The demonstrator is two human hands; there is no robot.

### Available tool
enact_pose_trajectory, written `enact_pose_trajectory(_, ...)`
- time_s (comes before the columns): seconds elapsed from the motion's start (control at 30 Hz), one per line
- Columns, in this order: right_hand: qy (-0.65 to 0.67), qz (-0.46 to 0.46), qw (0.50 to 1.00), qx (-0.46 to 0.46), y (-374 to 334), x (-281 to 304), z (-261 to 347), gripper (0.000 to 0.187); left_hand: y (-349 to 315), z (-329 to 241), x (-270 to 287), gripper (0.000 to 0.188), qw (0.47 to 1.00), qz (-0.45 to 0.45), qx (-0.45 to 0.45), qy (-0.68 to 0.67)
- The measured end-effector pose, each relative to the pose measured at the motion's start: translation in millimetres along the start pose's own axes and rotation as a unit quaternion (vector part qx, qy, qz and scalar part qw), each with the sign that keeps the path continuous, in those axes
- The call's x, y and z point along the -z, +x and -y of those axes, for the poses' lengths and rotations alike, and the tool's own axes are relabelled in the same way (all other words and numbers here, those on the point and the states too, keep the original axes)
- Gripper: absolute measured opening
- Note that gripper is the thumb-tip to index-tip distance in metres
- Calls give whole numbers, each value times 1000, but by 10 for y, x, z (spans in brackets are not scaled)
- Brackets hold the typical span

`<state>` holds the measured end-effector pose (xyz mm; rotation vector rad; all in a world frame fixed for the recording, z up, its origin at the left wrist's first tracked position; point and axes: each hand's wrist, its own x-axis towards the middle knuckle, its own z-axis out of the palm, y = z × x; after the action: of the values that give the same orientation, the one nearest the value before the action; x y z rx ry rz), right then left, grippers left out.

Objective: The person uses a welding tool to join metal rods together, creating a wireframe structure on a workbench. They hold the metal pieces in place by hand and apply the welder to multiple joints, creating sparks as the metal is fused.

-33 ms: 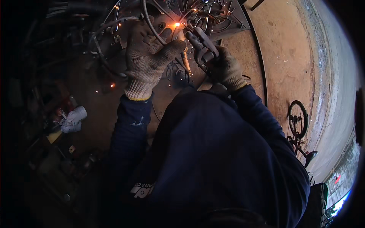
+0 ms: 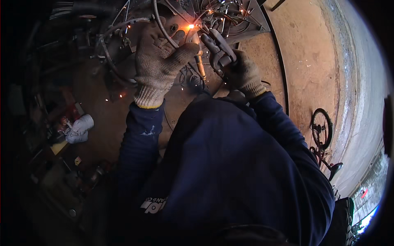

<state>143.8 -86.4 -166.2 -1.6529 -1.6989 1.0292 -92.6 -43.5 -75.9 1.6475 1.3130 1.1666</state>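
My left hand (image 2: 158,67), in a knitted work glove, is closed round a curved metal rod (image 2: 161,23), its thumb stretched to the right. In my gloved right hand (image 2: 244,74) is a dark grey plier-like clamp tool (image 2: 221,47), its tip pointing up and left toward a bright orange glow (image 2: 191,26). Sparks scatter about the glow, and the exact contact there is lost in glare. Below it, between my hands, an orange-handled tool (image 2: 200,65) hangs with its lower end down; I cannot tell what kind it is.
A tangle of bent metal rods (image 2: 230,18) lies on a dark metal table (image 2: 262,26) at the far side. Loose cables show below my hands. A bicycle wheel (image 2: 321,128) stands at right on the brown floor (image 2: 303,53). At left lies a whitish cloth bundle (image 2: 80,129).
Both hands and the tool stay almost in place. The scattered sparks sit in different spots, with more bright specks among the rods on the far side.
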Motion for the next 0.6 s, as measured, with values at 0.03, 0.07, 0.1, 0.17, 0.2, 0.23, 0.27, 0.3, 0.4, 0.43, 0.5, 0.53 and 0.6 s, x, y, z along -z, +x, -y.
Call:
enact_pose_trajectory(0.03,32,19,999,-17,-1,23,36,43,19,-16,33,62,998,-3,2,56)
enact_pose_trajectory(0.07,38,23,999,-28,0,34,63,43,22,-56,43,61,1000,-3,22,3)
enact_pose_trajectory(0.1,44,27,998,-38,2,40,90,43,28,-123,54,60,998,-2,42,-50)
enact_pose_trajectory(0.17,52,32,997,-50,-11,62,67,44,6,-102,55,59,993,-14,62,-99)
enact_pose_trajectory(0.2,54,34,997,-51,-12,68,42,44,-32,35,115,59,993,-26,63,-94)
enact_pose_trajectory(0.23,58,34,996,-54,-7,60,26,44,-24,74,156,58,993,-35,64,-89)
enact_pose_trajectory(0.27,39,32,998,-30,-5,59,-3,46,-48,76,189,51,986,-31,100,-131)
enact_pose_trajectory(0.3,30,31,999,-27,0,47,-26,46,-52,83,206,49,983,-28,104,-149)
enact_pose_trajectory(0.4,5,36,999,-21,23,-3,-102,47,-67,66,186,42,965,-30,122,-232)
enact_pose_trajectory(0.43,-2,33,999,-14,23,-12,-109,47,-69,69,194,42,961,-30,126,-244)
enact_pose_trajectory(0.5,-17,28,999,1,22,-20,-111,46,-80,102,230,42,953,-30,135,-268)
enact_pose_trajectory(0.53,-15,28,999,4,22,-20,-107,46,-86,148,254,42,958,-22,124,-256)
enact_pose_trajectory(0.6,-12,27,999,11,22,-12,-90,46,-86,251,294,43,967,-5,102,-233)
